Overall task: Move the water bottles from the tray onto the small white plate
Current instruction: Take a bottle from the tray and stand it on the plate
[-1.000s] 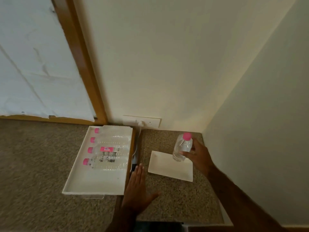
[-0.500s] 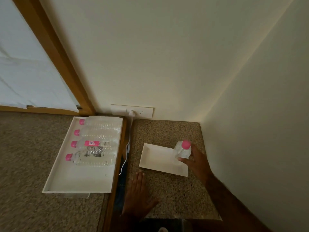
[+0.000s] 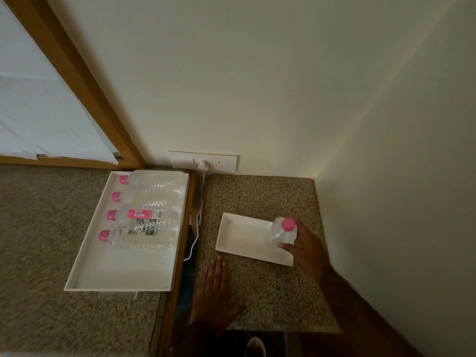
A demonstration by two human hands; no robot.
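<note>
My right hand (image 3: 307, 249) grips a clear water bottle with a pink cap (image 3: 283, 231), held upright at the right end of the small white rectangular plate (image 3: 242, 239). Whether its base touches the plate is hidden. My left hand (image 3: 215, 296) lies flat, fingers apart, on the speckled counter just in front of the plate. On the left, a white tray (image 3: 113, 276) holds several more pink-capped bottles (image 3: 144, 215) lying side by side, caps pointing left.
A wall socket (image 3: 206, 162) with a white plug sits behind the counters; its cable (image 3: 195, 235) hangs into the dark gap between the two speckled surfaces. Walls close in behind and on the right. A wooden frame rises at the left.
My right hand has lowered the bottle toward the plate's right end. The left hand has stayed flat on the counter. The camera view has shifted slightly.
</note>
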